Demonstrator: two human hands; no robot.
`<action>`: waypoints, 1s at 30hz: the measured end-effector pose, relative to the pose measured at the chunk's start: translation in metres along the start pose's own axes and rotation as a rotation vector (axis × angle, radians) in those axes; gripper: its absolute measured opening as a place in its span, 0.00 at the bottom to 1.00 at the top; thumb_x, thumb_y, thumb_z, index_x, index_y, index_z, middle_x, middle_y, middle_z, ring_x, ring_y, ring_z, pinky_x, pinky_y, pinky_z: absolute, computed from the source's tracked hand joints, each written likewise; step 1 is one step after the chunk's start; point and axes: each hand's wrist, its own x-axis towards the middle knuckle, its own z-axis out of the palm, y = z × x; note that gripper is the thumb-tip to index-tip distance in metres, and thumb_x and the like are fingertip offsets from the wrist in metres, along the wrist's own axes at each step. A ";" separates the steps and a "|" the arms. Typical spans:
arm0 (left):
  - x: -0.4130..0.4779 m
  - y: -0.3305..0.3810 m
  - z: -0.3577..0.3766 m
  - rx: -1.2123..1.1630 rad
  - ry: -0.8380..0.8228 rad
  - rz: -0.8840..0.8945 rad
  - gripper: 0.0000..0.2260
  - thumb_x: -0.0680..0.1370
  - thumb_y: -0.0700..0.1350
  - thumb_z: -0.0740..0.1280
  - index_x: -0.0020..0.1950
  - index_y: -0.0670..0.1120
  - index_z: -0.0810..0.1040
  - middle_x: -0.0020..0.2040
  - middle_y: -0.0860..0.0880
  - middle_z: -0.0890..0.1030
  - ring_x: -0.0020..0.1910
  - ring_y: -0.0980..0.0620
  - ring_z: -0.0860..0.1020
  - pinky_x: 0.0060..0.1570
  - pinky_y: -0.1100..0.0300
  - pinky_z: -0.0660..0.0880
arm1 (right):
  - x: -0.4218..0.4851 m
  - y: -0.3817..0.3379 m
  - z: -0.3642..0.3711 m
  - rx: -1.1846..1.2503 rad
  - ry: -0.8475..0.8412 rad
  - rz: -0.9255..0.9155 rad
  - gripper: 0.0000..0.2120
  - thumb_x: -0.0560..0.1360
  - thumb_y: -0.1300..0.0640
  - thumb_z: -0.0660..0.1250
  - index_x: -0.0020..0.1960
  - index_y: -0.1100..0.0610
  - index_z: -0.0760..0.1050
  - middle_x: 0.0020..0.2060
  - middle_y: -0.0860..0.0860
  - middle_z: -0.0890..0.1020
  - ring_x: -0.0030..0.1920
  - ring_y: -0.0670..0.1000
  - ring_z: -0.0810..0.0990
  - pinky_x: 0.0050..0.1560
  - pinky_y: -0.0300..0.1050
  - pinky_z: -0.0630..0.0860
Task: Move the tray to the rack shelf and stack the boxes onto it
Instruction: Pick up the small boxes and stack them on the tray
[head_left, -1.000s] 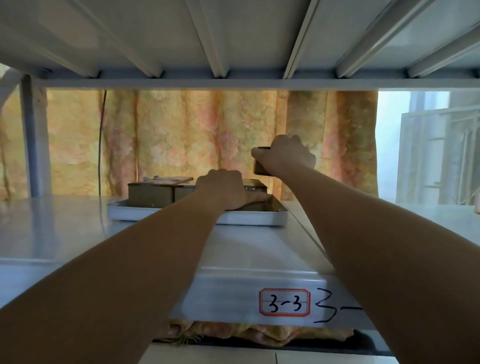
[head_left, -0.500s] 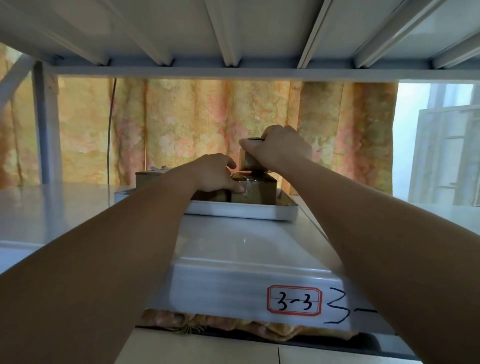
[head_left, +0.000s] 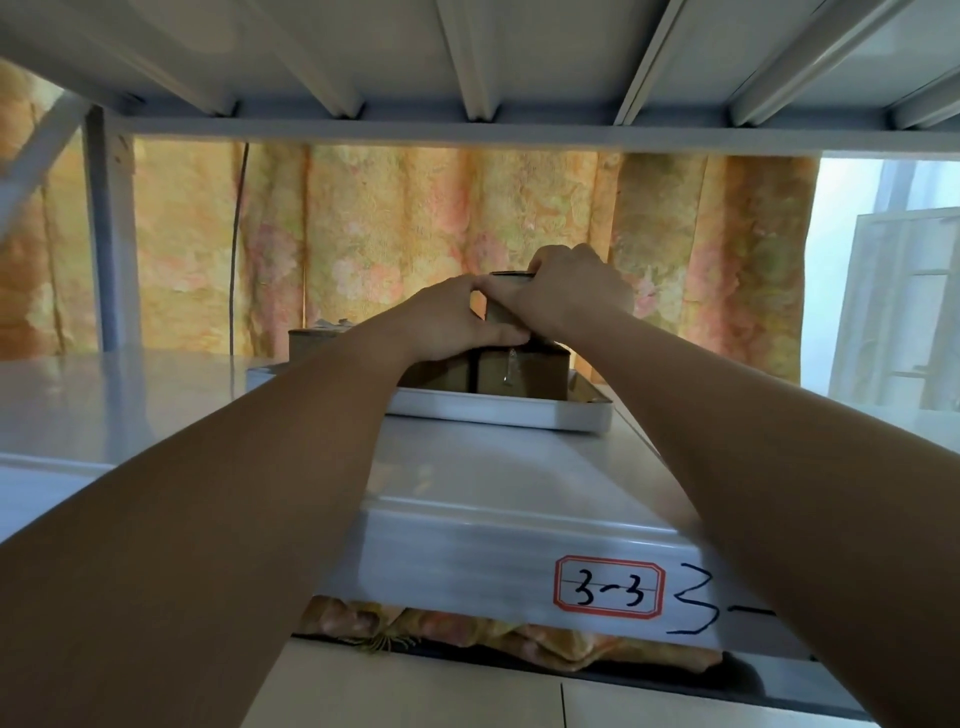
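Upper box (head_left: 496, 316): wrapped by the right hand (head_left: 566, 296) from above and behind, fingers closed over its top edge. The left hand (head_left: 447, 322) has come up off the lower boxes. Its fingers now curl round the box's near left corner, tips touching the right hand's.

Change over the last second: this box hung above and to the right of the stack, clear of it. It now sits low, directly under the right fingers and over the lower box (head_left: 524, 374). The hands hide the seam, so contact can't be confirmed.

Lower box stands in the tray (head_left: 498, 410), just below both sets of fingers. A third box (head_left: 311, 340) lies left of the left fingers, further back.

Tray rests on the rack shelf (head_left: 493, 483), so that part of the task reads as done. The stacking is at the set-down and squaring stage.

Label "3-3" (head_left: 609, 587) on the shelf lip, well below the hands.
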 end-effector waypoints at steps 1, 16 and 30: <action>0.000 0.000 0.000 -0.039 0.023 -0.006 0.31 0.70 0.57 0.73 0.71 0.53 0.66 0.49 0.53 0.75 0.44 0.57 0.74 0.38 0.66 0.66 | 0.000 -0.001 0.000 0.013 0.024 -0.004 0.36 0.66 0.27 0.57 0.61 0.52 0.75 0.59 0.53 0.75 0.56 0.57 0.76 0.43 0.47 0.70; 0.000 -0.042 -0.074 -0.335 0.603 -0.166 0.17 0.75 0.32 0.57 0.40 0.49 0.80 0.49 0.47 0.80 0.50 0.48 0.76 0.50 0.57 0.73 | 0.003 -0.108 0.009 0.212 -0.069 -0.071 0.24 0.72 0.33 0.60 0.44 0.55 0.70 0.36 0.50 0.72 0.40 0.53 0.73 0.35 0.43 0.66; -0.021 -0.100 -0.093 -0.273 0.513 -0.145 0.12 0.77 0.34 0.57 0.45 0.46 0.79 0.53 0.41 0.81 0.48 0.44 0.79 0.47 0.55 0.74 | -0.003 -0.146 0.052 0.148 -0.127 -0.152 0.30 0.71 0.31 0.60 0.59 0.55 0.73 0.58 0.55 0.76 0.61 0.59 0.71 0.45 0.47 0.64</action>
